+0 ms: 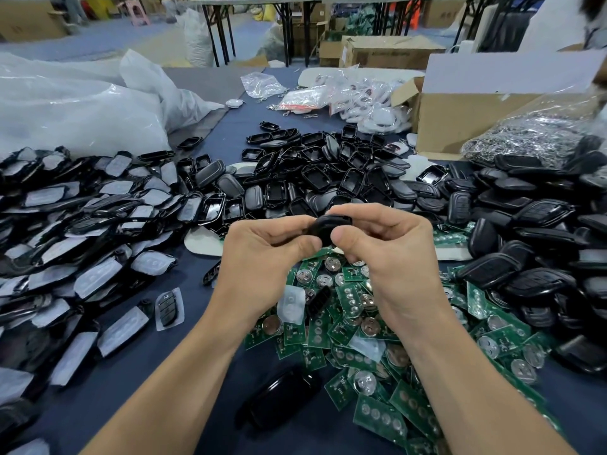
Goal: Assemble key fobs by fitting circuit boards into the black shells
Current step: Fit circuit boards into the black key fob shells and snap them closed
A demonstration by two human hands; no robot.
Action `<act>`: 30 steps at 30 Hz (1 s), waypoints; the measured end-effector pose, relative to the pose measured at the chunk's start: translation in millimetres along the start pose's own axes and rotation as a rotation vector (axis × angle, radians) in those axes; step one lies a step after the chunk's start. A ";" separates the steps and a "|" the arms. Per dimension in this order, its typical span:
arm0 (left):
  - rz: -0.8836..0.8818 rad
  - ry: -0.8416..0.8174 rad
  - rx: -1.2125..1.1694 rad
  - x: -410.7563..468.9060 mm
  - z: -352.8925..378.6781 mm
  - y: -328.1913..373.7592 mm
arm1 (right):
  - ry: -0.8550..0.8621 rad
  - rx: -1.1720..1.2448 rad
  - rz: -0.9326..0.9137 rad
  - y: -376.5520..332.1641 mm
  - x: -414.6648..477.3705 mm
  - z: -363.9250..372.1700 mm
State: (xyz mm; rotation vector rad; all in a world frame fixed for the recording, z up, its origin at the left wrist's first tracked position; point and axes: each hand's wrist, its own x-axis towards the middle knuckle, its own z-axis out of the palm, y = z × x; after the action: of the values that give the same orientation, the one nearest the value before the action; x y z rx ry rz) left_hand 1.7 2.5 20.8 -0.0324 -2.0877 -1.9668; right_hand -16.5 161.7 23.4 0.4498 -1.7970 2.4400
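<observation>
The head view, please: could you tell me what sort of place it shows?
Probably a small assembly workshop in a warehouse: heaps of black shells, a pile of green circuit boards on the worktable, and cardboard boxes behind.

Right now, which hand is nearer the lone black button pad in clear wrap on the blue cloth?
Left. The left hand is just up and right of the wrapped black button pad; the right hand sits farther right, beyond the left.
</observation>
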 end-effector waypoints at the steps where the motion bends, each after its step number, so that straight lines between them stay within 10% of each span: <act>1: 0.001 -0.001 -0.022 0.0 -0.2 0.0 | -0.003 0.008 0.002 -0.1 -0.2 0.4; 16: 0.044 -0.003 0.102 -3.6 -2.7 0.5 | 0.005 -0.804 -0.216 6.9 -6.3 6.9; 25: -0.249 -0.077 -0.478 3.6 -12.5 3.7 | 0.007 -0.457 -0.045 1.4 -2.0 6.4; 30: -0.205 -0.129 -0.426 5.5 -14.7 1.8 | 0.081 -0.427 -0.088 0.7 -3.3 4.0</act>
State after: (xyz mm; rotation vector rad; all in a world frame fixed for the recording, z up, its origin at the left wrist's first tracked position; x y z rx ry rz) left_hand -0.6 -12.8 24.3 -0.0305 -1.7616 -2.5654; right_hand -12.7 158.1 22.8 0.3737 -2.1316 1.9098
